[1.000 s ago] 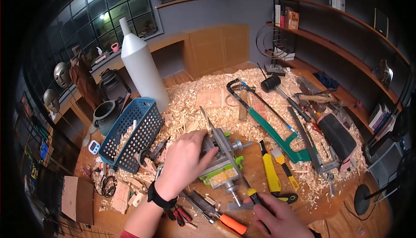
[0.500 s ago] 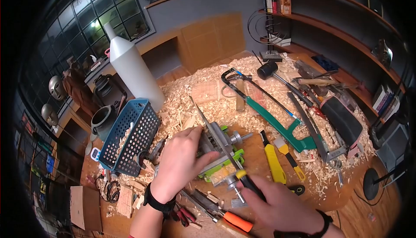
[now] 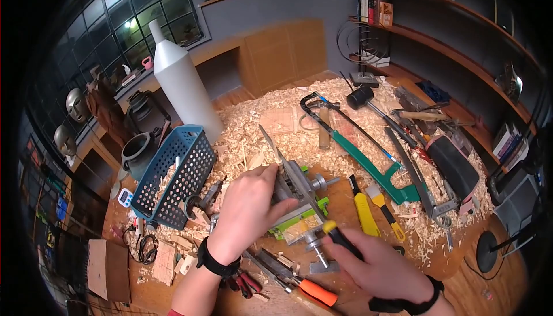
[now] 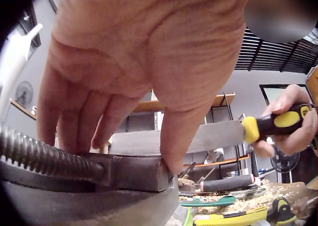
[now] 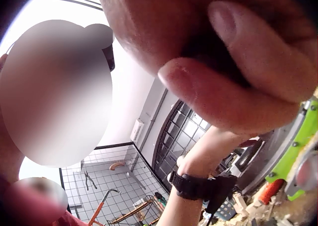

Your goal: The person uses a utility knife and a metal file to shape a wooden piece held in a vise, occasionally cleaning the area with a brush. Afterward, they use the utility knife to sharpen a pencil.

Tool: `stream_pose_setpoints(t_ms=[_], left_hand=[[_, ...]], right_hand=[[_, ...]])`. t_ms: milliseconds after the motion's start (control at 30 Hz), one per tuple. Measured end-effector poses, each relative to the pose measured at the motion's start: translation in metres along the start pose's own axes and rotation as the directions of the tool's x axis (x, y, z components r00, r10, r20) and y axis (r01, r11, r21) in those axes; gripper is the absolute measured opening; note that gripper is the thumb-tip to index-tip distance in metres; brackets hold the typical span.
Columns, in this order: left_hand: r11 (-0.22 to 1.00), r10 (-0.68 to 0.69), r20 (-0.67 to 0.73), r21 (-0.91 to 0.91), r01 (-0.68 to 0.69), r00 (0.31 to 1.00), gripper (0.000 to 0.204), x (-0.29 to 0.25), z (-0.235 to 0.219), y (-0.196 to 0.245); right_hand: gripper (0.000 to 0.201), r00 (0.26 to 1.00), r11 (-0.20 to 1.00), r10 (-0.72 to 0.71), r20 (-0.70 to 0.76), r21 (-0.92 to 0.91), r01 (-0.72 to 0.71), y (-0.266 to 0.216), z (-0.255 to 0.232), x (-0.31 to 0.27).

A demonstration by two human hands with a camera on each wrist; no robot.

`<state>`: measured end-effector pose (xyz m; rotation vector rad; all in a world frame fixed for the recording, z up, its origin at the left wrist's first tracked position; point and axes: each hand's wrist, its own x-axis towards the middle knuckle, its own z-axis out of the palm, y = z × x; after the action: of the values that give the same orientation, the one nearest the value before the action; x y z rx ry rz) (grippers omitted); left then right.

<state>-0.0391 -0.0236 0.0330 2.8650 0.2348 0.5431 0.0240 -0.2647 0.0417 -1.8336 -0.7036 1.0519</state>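
Observation:
In the head view my right hand [image 3: 383, 267] grips the black and yellow handle of a flat file [image 3: 314, 204]. The file's grey blade slants across a metal bench vise [image 3: 288, 192] with bright green parts. My left hand [image 3: 247, 204] lies on the vise, fingers forward and thumb stretched to the side. From the left wrist, its straight fingers [image 4: 74, 117] reach down to the vise's metal block, close by the blade. A small pale wood tip [image 4: 104, 147] shows between those fingers and the file; the rest of it is hidden.
Wood shavings [image 3: 247, 114] cover the table's far half. Right of the vise lie a yellow utility knife [image 3: 364, 209], a brush [image 3: 383, 209] and a green hacksaw [image 3: 368, 169]. A blue basket [image 3: 173, 181] stands left. An orange-handled chisel [image 3: 317, 292] lies in front.
My right hand has pushed the file forward over the vise, its handle now closer to the vise's front screw. The left hand keeps its place on the vise. The head view shifted slightly.

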Motion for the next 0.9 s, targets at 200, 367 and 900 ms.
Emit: stream_pose_setpoints(t_ms=[200,367,900], left_hand=[[0.997,0.082,-0.037,0.01,-0.081,0.996,0.051,-0.001,0.001,0.002],[0.998,0.06,-0.041,0.003,-0.06,0.997,0.049,0.0,0.0,0.002],[1.0,0.014,0.021,-0.004,-0.014,1.0,0.06,0.002,-0.001,0.001]], right_hand=[[0.027,0.999,0.999,-0.033,-0.032,-0.033,0.032,0.007,0.001,-0.028],[0.025,0.999,0.995,0.046,0.016,0.093,-0.047,-0.006,-0.003,0.01],[0.033,0.998,0.999,-0.038,-0.049,0.014,0.039,0.012,0.007,-0.018]])
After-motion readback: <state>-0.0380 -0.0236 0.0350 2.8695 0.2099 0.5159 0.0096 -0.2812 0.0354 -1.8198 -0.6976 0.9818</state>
